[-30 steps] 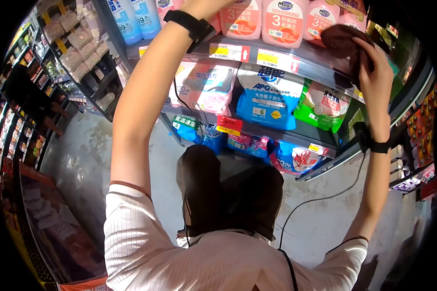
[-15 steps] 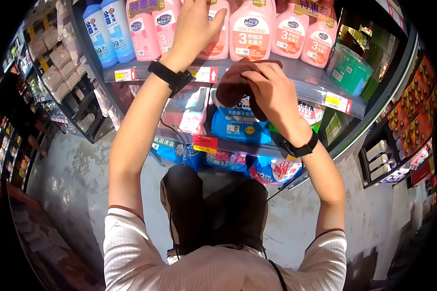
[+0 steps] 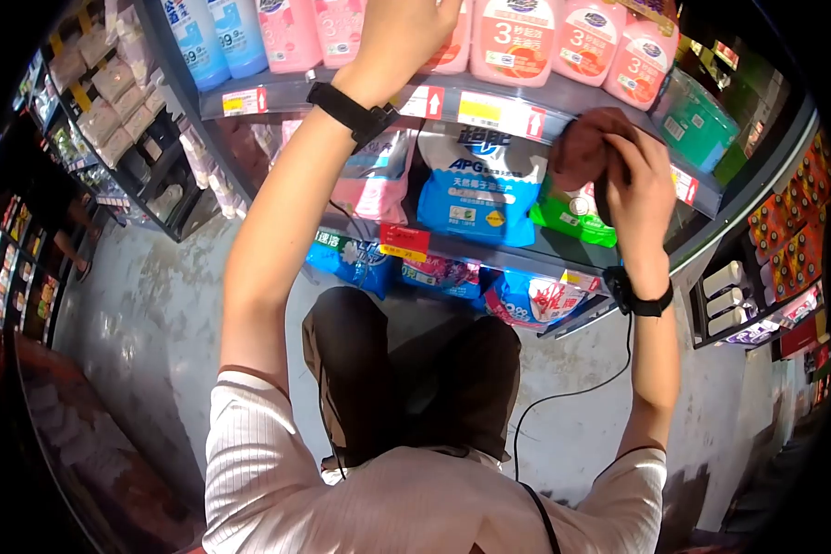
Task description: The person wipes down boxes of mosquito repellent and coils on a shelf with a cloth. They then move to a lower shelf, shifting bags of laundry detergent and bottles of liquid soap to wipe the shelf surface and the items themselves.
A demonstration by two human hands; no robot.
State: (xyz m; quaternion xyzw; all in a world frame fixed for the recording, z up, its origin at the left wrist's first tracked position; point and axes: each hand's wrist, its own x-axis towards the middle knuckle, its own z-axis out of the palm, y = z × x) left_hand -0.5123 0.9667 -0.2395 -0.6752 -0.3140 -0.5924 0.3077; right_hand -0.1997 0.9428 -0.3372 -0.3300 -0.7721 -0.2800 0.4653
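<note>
My right hand [image 3: 639,185] is closed on a brown cloth [image 3: 580,152], bunched at the front edge of the shelf, above a green-and-white bag [image 3: 568,214]. My left hand [image 3: 402,46] reaches over the upper shelf in front of pink bottles [image 3: 342,37]; its thumb points away from the palm, while the other fingers lie beyond the top of the view. Right of that hand stands a pink pump-style bottle with an orange label [image 3: 514,42]. A black band circles each wrist.
Blue bottles [image 3: 235,37] stand at the upper left, a green tub [image 3: 697,120] at the right end. A blue detergent bag [image 3: 480,189] sits one shelf down, more bags [image 3: 535,297] below. A cable [image 3: 563,395] hangs from my right wrist. Another person stands at far left.
My right hand has moved right with the brown cloth, from over the blue bag to over the green one. My left hand has shifted slightly right; the shelf sits higher in view.
</note>
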